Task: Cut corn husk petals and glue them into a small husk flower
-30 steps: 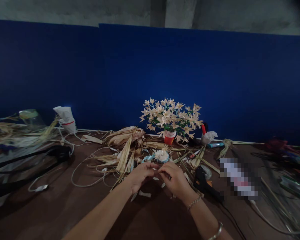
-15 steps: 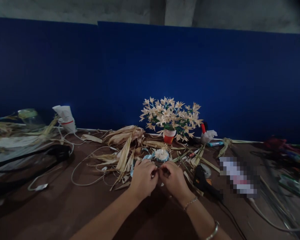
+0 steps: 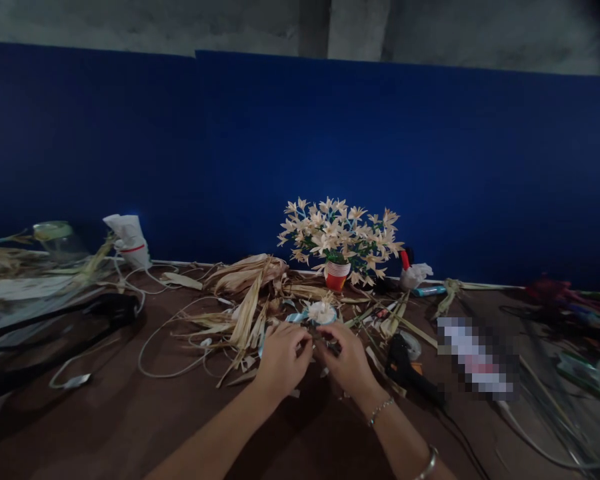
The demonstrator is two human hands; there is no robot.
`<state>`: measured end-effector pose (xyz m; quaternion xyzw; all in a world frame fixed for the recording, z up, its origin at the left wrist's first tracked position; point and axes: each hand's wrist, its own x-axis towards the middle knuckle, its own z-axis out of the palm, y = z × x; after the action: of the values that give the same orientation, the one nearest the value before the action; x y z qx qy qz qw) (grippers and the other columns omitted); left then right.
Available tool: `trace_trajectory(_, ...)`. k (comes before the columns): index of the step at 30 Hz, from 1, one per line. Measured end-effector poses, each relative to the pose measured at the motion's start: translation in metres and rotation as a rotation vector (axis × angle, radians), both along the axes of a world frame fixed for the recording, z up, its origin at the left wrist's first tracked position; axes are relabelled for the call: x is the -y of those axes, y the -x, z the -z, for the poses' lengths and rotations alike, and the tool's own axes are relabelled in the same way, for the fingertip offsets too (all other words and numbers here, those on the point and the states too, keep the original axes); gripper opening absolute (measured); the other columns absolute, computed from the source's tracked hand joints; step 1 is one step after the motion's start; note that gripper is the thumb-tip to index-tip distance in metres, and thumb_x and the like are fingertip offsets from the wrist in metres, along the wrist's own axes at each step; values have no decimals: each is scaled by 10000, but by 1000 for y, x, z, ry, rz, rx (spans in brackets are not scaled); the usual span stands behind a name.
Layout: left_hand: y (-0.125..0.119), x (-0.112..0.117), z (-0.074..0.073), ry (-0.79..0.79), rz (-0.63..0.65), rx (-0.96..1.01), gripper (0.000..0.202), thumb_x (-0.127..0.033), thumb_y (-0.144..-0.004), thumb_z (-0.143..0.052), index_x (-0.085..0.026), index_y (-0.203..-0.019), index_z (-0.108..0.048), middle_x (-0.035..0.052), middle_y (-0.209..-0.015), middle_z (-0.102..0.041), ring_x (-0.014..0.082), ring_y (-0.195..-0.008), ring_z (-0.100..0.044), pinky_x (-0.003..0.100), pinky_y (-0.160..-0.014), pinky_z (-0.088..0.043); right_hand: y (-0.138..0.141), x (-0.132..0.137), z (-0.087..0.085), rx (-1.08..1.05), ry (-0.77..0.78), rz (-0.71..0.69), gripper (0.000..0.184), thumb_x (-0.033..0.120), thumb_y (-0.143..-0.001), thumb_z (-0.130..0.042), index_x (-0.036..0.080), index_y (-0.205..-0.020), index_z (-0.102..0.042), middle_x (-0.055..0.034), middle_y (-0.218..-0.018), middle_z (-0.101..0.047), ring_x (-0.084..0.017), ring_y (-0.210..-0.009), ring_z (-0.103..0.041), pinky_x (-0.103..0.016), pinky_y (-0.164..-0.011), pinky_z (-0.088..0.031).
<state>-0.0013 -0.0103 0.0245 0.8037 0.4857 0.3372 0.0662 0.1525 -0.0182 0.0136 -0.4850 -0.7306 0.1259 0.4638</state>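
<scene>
My left hand (image 3: 281, 359) and my right hand (image 3: 348, 361) meet over the brown table (image 3: 130, 427), fingers curled and pinched together around a small thin piece between them that is too small and dark to name. Just beyond my fingertips sits a small pale flower on a light blue ring (image 3: 322, 312). Dried palm-leaf strips (image 3: 247, 300) lie in a heap to the left of my hands. A black glue gun (image 3: 405, 370) rests to the right of my right hand.
A red cup of cream leaf flowers (image 3: 341, 240) stands by the blue wall. White cords (image 3: 165, 333) loop across the table left of the strips. A white paper-wrapped item (image 3: 129, 239) and a jar (image 3: 55, 237) stand far left. Tools and wires clutter the right side.
Both hands have drawn closer together and slid slightly away from me toward the small flower; the left fingers have curled in from a looser pose. The view shifted a little.
</scene>
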Motion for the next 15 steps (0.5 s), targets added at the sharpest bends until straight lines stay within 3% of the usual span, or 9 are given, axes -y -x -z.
trace_trajectory(5,-6,5,0,-13,-51,-61,120,-191,-744,-502,-192,-636,-555,17,-668,-616,193,-746,-534,326,-676,-293,11,5,1,130,-44,52,173,173,-800,-463,174,-660,-564,-30,-657,-558,-154,-669,-501,-251,-629,-378)
trace_trajectory(12,2,-1,2,-63,-183,-143,146,-232,-777,-483,-199,-676,-583,38,-691,-632,216,-766,-538,340,-696,-298,12,6,3,158,-155,205,153,126,-780,-440,171,-673,-540,-46,-676,-550,-167,-684,-494,-272,-654,-378)
trace_trajectory(15,10,-8,-4,-38,-233,-183,172,-212,-778,-465,-192,-664,-592,48,-685,-633,208,-742,-538,336,-701,-319,5,2,5,136,-144,272,160,131,-786,-428,173,-678,-537,-37,-673,-550,-159,-673,-504,-263,-649,-381)
